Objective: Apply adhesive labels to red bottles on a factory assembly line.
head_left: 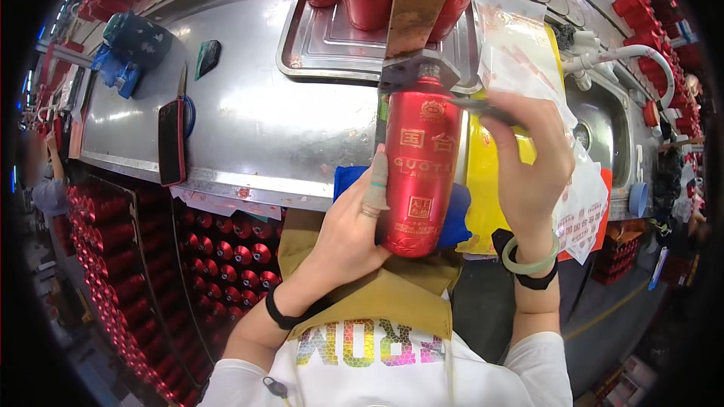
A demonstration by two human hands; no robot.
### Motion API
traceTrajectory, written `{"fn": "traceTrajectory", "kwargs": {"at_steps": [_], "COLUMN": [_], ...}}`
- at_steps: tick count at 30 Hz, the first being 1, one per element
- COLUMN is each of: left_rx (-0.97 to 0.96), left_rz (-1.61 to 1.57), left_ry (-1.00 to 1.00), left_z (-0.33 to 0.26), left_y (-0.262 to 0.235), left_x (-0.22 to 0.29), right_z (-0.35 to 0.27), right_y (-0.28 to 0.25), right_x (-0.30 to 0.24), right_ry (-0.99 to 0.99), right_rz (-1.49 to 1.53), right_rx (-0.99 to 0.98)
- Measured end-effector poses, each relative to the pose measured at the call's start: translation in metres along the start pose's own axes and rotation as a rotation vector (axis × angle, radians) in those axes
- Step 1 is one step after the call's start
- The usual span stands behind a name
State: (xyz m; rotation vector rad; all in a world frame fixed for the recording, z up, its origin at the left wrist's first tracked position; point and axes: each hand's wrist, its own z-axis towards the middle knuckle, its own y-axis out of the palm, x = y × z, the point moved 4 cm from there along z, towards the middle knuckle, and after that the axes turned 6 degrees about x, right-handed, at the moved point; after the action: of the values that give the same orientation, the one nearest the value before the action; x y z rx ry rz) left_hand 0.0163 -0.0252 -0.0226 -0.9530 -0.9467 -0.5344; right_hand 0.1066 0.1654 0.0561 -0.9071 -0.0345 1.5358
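Note:
A glossy red bottle (419,181) with gold lettering and a bare neck stands in front of me, tilted slightly. My left hand (339,234) is closed round its lower left side, with a pale cover on one finger. In my right hand (537,154) is a slim dark pointed tool (494,111), pinched between the fingers. Its thin tip reaches the bottle's right shoulder; I cannot tell whether it touches. Blue material (455,215) shows behind the bottle's lower part.
An upright brown post (422,7) rises beyond the bottle, before a metal tray (324,60) with red bottles. On the steel bench lie a phone (171,143), scissors (188,113) and a dark flat object (207,59). Yellow sheeting (485,181) and a sink (603,132) are at right.

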Motion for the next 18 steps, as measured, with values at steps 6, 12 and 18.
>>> {"fn": "traceTrajectory", "kwargs": {"at_steps": [6, 12, 18], "left_rx": [0.061, 0.112, 0.123], "left_rz": [0.173, 0.014, 0.253], "left_ry": [0.141, -0.03, 0.101], "left_z": [-0.014, -0.006, 0.017], "left_y": [-0.001, -0.013, -0.011], "left_x": [-0.008, 0.014, 0.025], "right_z": [-0.026, 0.034, 0.002], "right_y": [0.011, 0.011, -0.006], "right_x": [-0.046, 0.001, 0.014], "right_ry": [-0.442, -0.404, 0.168], "right_rz": [0.092, -0.273, 0.149], "right_rx": [-0.397, -0.051, 0.071]}}
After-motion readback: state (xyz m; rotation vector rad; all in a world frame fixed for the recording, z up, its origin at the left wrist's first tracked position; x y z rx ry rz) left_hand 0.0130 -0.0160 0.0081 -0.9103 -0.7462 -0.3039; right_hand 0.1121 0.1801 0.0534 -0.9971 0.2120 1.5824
